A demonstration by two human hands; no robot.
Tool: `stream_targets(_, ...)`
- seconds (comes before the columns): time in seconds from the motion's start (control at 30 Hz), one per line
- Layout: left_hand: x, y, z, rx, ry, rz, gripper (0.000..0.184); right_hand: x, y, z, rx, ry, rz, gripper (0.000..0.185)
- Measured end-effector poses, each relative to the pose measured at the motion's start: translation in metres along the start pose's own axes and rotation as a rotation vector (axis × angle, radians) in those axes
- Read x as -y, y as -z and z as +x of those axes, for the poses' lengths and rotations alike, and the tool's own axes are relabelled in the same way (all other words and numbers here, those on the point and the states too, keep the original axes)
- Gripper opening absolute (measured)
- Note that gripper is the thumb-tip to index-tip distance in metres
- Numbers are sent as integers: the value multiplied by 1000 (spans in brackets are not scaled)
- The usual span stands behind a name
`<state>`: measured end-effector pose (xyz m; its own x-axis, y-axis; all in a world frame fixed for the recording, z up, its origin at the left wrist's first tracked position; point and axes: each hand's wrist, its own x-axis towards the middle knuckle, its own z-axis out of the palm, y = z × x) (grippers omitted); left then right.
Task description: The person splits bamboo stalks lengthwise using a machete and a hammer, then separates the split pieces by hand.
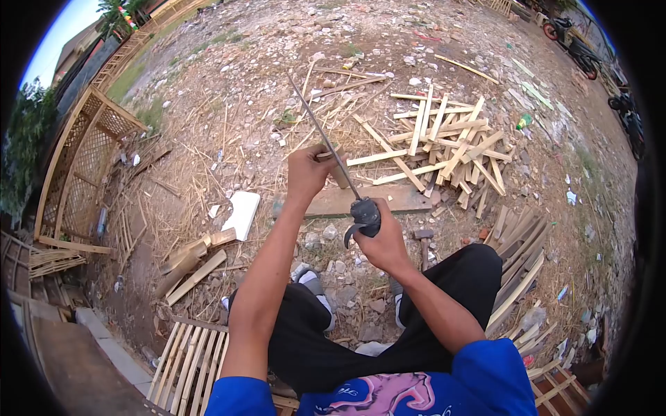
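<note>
My right hand (pixel 386 243) is closed around the black wrapped handle of a machete (pixel 320 130), a loose strap hanging from its grip. The long thin blade slants up and to the left, past the fingers of my left hand (pixel 306 175). Those fingers pinch a short bamboo piece (pixel 339 173) upright, just behind the blade. Whether the blade touches the piece I cannot tell. Beneath both lies a wooden board (pixel 388 200) flat on the ground. A hammer (pixel 423 244) is on the ground to the right of my right hand.
A heap of split bamboo strips (pixel 451 142) lies beyond the board. Longer strips (pixel 517 263) are stacked by my right knee. Thick bamboo pieces (pixel 187 267) and a white slab (pixel 241 213) lie left. A lattice frame (pixel 83 152) stands far left; a motorbike (pixel 576 48) is parked far right.
</note>
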<state>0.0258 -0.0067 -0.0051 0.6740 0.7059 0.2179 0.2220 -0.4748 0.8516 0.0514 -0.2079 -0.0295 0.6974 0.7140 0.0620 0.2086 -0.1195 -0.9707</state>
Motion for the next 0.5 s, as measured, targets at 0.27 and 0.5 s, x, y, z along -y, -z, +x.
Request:
stream_targets(0.27,-34,11,-6,86,38,-22,35,16,11,-9,-33,97,54,45)
stream_targets(0.5,7,-10,-6,161,70,-35,35,-3,12,-10,-7,-2,-42,43)
